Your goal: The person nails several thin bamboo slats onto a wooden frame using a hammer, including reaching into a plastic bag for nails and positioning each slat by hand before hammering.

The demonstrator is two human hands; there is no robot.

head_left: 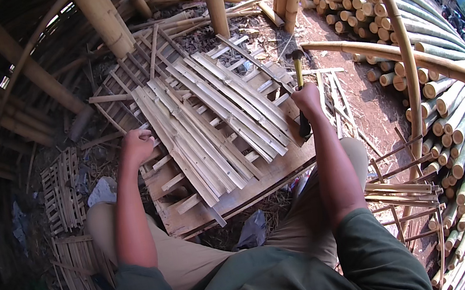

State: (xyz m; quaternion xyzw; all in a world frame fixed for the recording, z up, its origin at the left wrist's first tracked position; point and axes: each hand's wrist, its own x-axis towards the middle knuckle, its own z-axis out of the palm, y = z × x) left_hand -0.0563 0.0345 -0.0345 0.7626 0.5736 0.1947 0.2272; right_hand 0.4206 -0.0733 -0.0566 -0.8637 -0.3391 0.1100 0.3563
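Observation:
My right hand (307, 99) is wrapped round the handle of a hammer (299, 75), its head pointing away from me and the black grip end showing below my fist. This hand is at the right edge of a panel of split bamboo strips (223, 106), laid side by side over crosswise slats. On the panel's left side my left hand (138, 146) is closed, its fingertips pinched together beside the ends of the cross slats. Whatever those fingers hold, if anything, is too small to make out. Beneath the panel lies a wooden board (180, 220).
Cut bamboo poles (455, 114) are stacked high along the right, behind a bent bamboo rail (409, 60). Upright bamboo posts (213, 0) stand beyond the board. Slatted bamboo frames (62, 192) lie at left; another slatted frame (404, 196) is by my right knee.

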